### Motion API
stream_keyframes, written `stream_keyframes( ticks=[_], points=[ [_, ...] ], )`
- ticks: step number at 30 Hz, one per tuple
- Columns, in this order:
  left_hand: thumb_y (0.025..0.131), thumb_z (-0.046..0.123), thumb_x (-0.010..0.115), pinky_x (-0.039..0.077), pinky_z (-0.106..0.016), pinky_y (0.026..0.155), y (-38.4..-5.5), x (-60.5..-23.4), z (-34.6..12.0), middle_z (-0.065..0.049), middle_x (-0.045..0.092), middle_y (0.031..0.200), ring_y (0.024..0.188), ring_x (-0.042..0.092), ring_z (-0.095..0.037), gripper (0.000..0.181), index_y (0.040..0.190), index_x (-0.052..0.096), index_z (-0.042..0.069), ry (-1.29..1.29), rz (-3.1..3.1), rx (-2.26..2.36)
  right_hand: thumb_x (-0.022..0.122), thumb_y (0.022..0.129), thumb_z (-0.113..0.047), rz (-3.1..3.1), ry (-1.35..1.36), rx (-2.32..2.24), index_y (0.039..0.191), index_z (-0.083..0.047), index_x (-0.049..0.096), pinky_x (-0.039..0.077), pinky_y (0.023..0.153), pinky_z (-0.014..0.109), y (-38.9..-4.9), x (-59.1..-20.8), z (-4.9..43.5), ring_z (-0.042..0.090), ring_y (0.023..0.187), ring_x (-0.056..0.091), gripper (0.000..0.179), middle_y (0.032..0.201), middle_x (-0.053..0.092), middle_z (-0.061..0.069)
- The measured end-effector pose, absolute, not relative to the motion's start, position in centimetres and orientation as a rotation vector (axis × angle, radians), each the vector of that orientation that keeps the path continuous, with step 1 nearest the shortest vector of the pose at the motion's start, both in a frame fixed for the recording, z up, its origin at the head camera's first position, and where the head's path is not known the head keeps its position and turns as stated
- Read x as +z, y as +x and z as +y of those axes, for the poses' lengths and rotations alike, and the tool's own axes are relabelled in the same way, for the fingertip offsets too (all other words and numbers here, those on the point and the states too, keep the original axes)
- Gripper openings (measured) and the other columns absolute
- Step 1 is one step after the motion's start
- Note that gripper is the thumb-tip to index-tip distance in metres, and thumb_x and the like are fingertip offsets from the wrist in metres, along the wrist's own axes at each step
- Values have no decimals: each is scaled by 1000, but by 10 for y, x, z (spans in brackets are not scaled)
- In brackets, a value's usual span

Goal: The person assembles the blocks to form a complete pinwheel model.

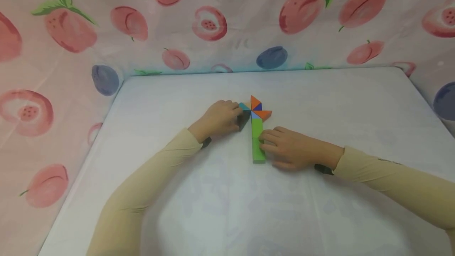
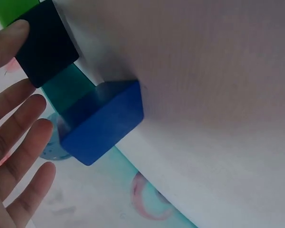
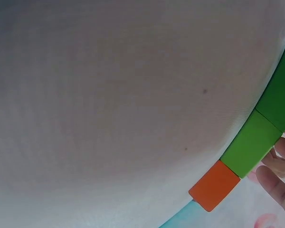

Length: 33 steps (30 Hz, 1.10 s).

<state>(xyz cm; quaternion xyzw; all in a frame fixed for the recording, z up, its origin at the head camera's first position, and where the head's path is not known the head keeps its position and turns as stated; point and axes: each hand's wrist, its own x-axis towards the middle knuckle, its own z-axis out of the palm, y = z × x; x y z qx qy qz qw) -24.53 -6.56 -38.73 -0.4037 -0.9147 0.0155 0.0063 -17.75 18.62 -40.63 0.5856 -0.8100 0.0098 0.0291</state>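
Several coloured blocks lie together as a pinwheel on a stem. My left hand (image 1: 222, 118) is at the pinwheel's left side. In the left wrist view its thumb lies on a dark block (image 2: 50, 45), with the index fingertip at that block's lower corner; the other fingers are spread. Beyond it are a teal block (image 2: 69, 88) and a blue block (image 2: 104, 128). The stem is an upper green block (image 1: 257, 128) end to end with a lower green block (image 1: 258, 154). My right hand (image 1: 293, 149) rests its fingertips against the lower one's right side, its thumb apart from it.
Orange triangular blocks (image 1: 255, 101) point up and right in the pinwheel, with a small dark blue triangle (image 1: 258, 107) between them. Everything lies on a white-covered table (image 1: 199, 208). A fruit-patterned cloth (image 1: 241, 23) hangs behind and at the sides.
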Motion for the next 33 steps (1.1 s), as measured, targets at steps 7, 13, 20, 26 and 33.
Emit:
stream_keyframes(
  ticks=[7, 13, 20, 26, 33],
  points=[
    [82, 24, 71, 49, -33, 89, -246, -390, -66, -3, 64, 108, 98, 60, -19, 35, 115, 64, 16, -1357, -2777, -22, 59, 86, -34, -2480, 1816, 36, 122, -10, 51, 45, 94, 44, -179, -407, 186, 25, 119, 48, 45, 125, 54, 9],
    [84, 19, 69, 49, -32, 88, -247, -394, -66, -2, 65, 108, 95, 60, -18, 29, 113, 65, 18, -1405, -2751, -27, 58, 87, -35, -2509, 1813, 11, 123, -11, 51, 44, 96, 44, -179, -407, 186, 25, 120, 47, 45, 127, 54, 9],
    [83, 26, 70, 48, -33, 91, -246, -395, -64, -1, 65, 109, 97, 61, -17, 36, 117, 64, 17, -1394, -2788, -31, 58, 87, -37, -2521, 1808, -3, 124, -11, 50, 44, 96, 43, -179, -408, 187, 25, 121, 47, 46, 128, 53, 9],
    [83, 25, 70, 49, -33, 89, -244, -395, -62, -1, 66, 105, 96, 62, -17, 33, 114, 65, 15, -1417, -2768, -37, 57, 87, -37, -2526, 1808, -8, 124, -11, 50, 44, 97, 44, -179, -408, 187, 25, 121, 47, 46, 128, 53, 9],
    [86, 20, 68, 48, -33, 93, -243, -391, -57, -3, 66, 110, 102, 62, -18, 31, 116, 63, 13, -1407, -2769, 34, 57, 87, -38, -2530, 1808, -20, 125, -11, 50, 43, 98, 44, -179, -409, 188, 25, 121, 47, 46, 128, 53, 9]
  ],
)
